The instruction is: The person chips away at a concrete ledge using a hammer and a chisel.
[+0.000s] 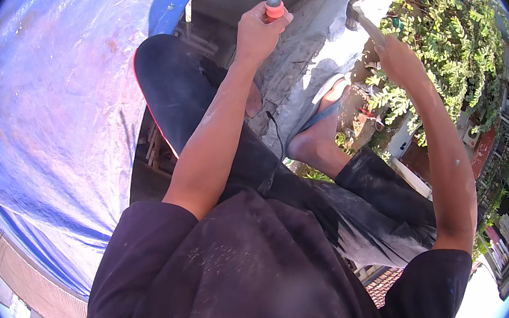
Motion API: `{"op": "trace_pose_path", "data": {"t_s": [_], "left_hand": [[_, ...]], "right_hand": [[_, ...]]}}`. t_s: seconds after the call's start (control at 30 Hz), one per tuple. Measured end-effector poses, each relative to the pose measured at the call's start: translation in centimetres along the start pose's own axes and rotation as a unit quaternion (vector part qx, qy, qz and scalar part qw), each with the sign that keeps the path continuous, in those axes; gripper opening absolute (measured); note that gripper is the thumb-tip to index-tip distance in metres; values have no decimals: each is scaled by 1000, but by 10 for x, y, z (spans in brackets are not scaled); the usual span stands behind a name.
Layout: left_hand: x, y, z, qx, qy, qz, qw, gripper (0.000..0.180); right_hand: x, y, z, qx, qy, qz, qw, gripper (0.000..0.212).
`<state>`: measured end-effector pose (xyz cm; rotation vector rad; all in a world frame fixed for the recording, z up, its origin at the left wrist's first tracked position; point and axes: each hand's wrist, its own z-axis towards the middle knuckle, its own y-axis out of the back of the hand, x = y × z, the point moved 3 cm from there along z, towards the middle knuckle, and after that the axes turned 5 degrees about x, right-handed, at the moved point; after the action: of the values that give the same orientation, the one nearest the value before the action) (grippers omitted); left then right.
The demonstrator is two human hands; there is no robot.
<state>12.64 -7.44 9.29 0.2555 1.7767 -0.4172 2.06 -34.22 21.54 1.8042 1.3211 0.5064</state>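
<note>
My left hand (258,36) is wrapped round a chisel (274,9) with an orange-red grip and a round grey metal end facing up. Its lower part is hidden below the fist. To the right, my right hand (399,61) grips the wooden handle of a hammer (353,16). The dark hammer head is raised apart from the chisel, over the pale, rough concrete wall top (303,61). Both arms reach forward, elbows out.
A blue tarpaulin (62,87) covers the left side. My sandalled foot (324,126) rests by the wall, with a black cable (282,143) near my legs. Leafy branches (460,63) crowd the right, above a lower yard with roofs.
</note>
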Motion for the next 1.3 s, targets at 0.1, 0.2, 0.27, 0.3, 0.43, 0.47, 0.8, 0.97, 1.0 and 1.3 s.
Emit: {"op": "trace_pose_path", "data": {"t_s": [0.1, 0.2, 0.27, 0.3, 0.43, 0.47, 0.8, 0.97, 1.0, 1.3], "left_hand": [[8, -1, -11, -13, 58, -38, 998, 21], [10, -3, -19, -14, 97, -56, 994, 21], [9, -7, -26, 5, 97, -51, 994, 21], [8, -8, -29, 20, 88, -43, 995, 22], [0, -9, -53, 39, 42, -69, 996, 23], [-5, -8, -58, 50, 38, -65, 996, 21], [-16, -4, -100, 106, -84, -127, 983, 26], [-5, -18, -109, 155, -121, 31, 980, 42], [-7, -22, -113, 169, -131, 65, 975, 45], [-27, -7, -97, 193, -124, -75, 970, 46]], "right_hand": [[-4, 0, 6, 18, 10, 6, 1000, 40], [-3, -1, 6, 15, 1, 11, 1000, 42], [1, 0, 0, 13, -17, 23, 1000, 42], [1, 0, 0, 16, -14, 24, 999, 43], [1, -2, -2, 9, -13, 44, 999, 45], [1, -4, -2, 7, -16, 48, 999, 45], [6, -17, -10, -42, -53, 41, 997, 49], [21, -26, -15, -91, -40, 41, 994, 50], [19, -30, -20, -96, -33, 56, 993, 51], [64, -16, -155, -220, -2, 378, 899, 27]]}}
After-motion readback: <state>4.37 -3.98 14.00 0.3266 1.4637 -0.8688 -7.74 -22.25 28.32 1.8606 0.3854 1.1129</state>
